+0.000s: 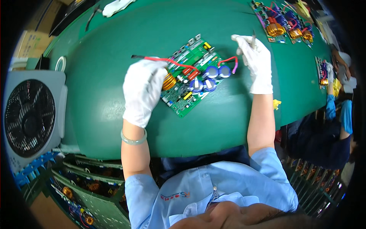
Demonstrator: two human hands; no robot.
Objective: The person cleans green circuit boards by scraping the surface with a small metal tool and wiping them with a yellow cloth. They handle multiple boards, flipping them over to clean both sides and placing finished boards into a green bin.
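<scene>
A green circuit board [180, 107] sits at an angle over the table in front of me. It carries blue capacitors [196, 85], a copper-wound coil [169, 81] and red wires. My left hand [143, 89], in a white glove, is closed on the board's left side by the coil; its fingertips are partly hidden. A red wire [167, 60] with a black end runs just above that hand. Off the board's right side, my gloved right hand [256, 63] pinches a slim pointed metal tool [253, 38], apart from the board. A shorter red wire [230, 59] arches up between them.
Several similar boards [276, 28] stand at the far right of the green table [103, 126]. A grey box fan [32, 114] is on the left. A white glove [116, 7] lies at the back. Another person [324, 133] works at right. Racked boards [91, 187] are below left.
</scene>
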